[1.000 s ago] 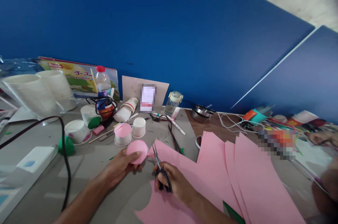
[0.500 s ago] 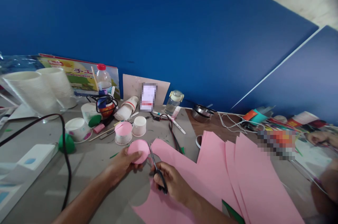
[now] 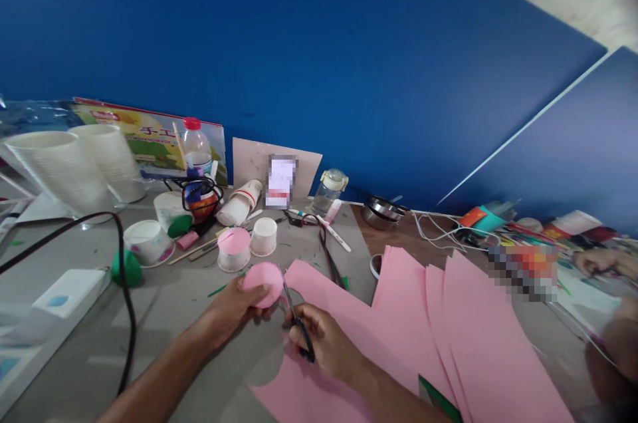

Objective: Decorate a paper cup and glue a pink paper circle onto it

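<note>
My left hand pinches a round pink paper disc, thumb on top and fingers underneath. In my right hand are black-handled scissors, their blades pointing up beside the disc's right edge. Under my right hand lies a large pink paper sheet with a curved cut in its left edge. Beyond the disc stand a white paper cup and a cup topped with pink paper. More pink sheets overlap on the right.
Stacked white cups stand at the left, near a black cable. A red-capped bottle, a glass jar and metal bowls line the back. At the far right, another person's hand is over white paper.
The scissors' blade tips have shifted slightly, staying beside the disc's edge. Both hands keep nearly the same place and hold the same things. The camera view has moved a little.
</note>
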The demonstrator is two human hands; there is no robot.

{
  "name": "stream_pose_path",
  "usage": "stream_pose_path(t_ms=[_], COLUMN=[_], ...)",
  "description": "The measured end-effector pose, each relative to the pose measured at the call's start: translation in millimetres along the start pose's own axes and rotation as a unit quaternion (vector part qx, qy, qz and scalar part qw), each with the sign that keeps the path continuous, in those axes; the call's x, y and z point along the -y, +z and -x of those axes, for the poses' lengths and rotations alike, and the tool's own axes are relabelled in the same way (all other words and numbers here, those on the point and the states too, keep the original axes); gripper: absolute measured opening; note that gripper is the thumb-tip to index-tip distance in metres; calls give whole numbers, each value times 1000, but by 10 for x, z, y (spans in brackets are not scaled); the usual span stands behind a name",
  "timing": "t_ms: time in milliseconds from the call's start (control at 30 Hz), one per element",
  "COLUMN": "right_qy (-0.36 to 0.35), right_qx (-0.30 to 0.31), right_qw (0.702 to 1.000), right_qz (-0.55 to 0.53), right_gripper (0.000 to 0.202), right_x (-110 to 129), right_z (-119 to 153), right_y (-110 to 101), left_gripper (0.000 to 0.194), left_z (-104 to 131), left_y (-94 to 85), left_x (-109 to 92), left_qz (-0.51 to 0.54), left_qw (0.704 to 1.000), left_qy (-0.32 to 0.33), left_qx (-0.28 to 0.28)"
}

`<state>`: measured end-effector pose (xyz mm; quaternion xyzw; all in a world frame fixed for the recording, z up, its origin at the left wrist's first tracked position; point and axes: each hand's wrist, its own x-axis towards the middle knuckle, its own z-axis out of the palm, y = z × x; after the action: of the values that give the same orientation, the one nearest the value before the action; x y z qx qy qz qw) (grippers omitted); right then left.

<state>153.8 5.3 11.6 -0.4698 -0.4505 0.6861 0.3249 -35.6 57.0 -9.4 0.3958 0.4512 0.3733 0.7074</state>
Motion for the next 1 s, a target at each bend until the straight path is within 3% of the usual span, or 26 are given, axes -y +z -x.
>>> stream_pose_path(t_ms=[633, 767, 900, 1000], right_qy=[-10, -32, -83, -62], right_qx=[-16, -11, -62, -52], right_qw=[1000, 999, 994, 997], right_qz=[7, 17, 36, -16], right_gripper=[38, 54, 55, 57], right_x=[-98, -84, 29, 126], right_z=[-39, -66, -128, -190], right_y=[-28, -121, -286, -406], left_gripper=[31, 31, 32, 32], left_z=[-9, -18, -19, -8], left_y=[-7, -18, -22, -14], left_x=[13, 38, 33, 2], left_qz=[3, 47, 83, 106], left_qw=[1000, 999, 996, 994], left_qy=[9, -9, -17, -19], left_qx=[11, -7, -19, -32])
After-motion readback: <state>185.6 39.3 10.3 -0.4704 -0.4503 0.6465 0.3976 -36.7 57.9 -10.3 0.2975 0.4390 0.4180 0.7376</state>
